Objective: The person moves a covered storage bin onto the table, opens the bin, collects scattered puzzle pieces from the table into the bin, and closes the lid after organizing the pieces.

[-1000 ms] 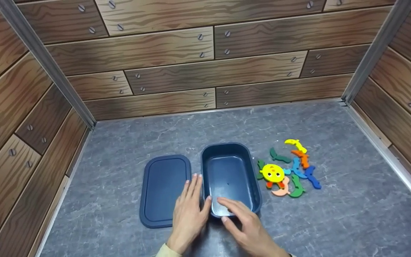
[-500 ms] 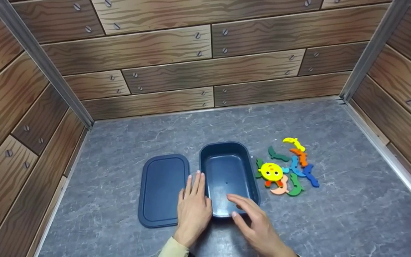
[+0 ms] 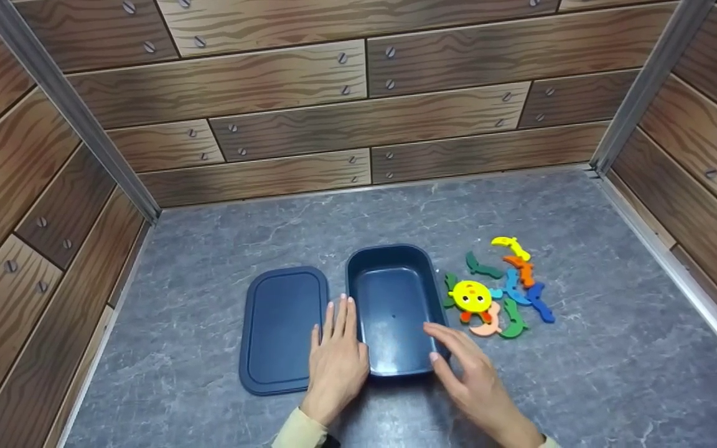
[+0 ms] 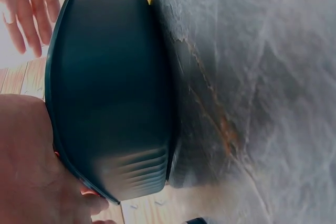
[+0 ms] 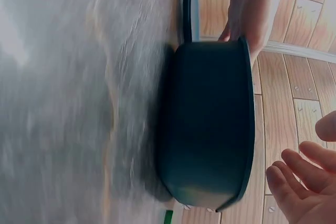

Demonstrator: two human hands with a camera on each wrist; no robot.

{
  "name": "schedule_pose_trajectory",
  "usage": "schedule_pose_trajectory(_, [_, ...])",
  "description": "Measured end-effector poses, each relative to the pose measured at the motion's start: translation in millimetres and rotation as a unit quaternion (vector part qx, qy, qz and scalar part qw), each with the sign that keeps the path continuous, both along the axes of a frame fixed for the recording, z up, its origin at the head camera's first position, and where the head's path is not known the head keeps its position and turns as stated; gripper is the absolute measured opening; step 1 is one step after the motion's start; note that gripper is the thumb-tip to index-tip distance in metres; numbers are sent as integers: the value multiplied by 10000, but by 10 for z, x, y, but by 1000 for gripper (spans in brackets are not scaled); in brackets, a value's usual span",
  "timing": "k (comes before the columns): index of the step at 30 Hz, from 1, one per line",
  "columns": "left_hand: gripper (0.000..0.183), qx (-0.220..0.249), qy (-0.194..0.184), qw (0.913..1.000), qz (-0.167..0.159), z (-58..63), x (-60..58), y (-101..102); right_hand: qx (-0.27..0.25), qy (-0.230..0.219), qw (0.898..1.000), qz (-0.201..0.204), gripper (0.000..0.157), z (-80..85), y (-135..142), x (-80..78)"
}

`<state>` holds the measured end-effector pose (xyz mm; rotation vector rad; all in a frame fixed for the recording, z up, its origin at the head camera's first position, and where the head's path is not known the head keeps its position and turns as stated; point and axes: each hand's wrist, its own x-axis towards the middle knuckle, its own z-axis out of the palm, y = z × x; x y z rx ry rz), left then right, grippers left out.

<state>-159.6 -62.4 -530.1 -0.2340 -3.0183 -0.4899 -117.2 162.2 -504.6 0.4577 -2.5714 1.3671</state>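
Note:
An open dark blue box (image 3: 389, 311) stands upright on the grey surface. Along its near left rim lies my left hand (image 3: 338, 367), fingers straight and pointing away; the left wrist view shows this hand (image 4: 31, 166) touching the rim. My right hand (image 3: 473, 379) hovers over the near right corner of the box with fingers loosely bent, holding nothing. In the right wrist view a gap separates that hand (image 5: 310, 182) from the box wall (image 5: 210, 124). The flat blue lid (image 3: 284, 330) lies left of the box, its near right edge partly behind my left hand.
Right of the box lies a loose group of toy pieces: a round yellow face piece (image 3: 472, 297) with orange feet, and several curved ones, among them a yellow (image 3: 511, 247), an orange (image 3: 522, 269) and a dark blue piece (image 3: 540, 303). Wood-patterned walls (image 3: 358, 106) enclose the surface.
My right hand has moved right, from the middle of the box's near end to its near right corner. The left hand has shifted slightly right against the left rim. The toy pieces have not moved.

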Motion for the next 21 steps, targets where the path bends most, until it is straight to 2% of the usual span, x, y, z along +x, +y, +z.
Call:
schedule_pose_trajectory(4, [64,136,17,9999,-1,-3,7,-2,191,255,9995,-41,40,-1,77,-61])
schedule_pose_trajectory(14, [64,227,117,9997,-33,-18,2,-6,341,1246,9915,-166,40,-48,312,-232])
schedule_pose_trajectory(21, [65,353,48,9994,5,-15,-1,-14,847,1177,9894,-123,38,1,479,-369])
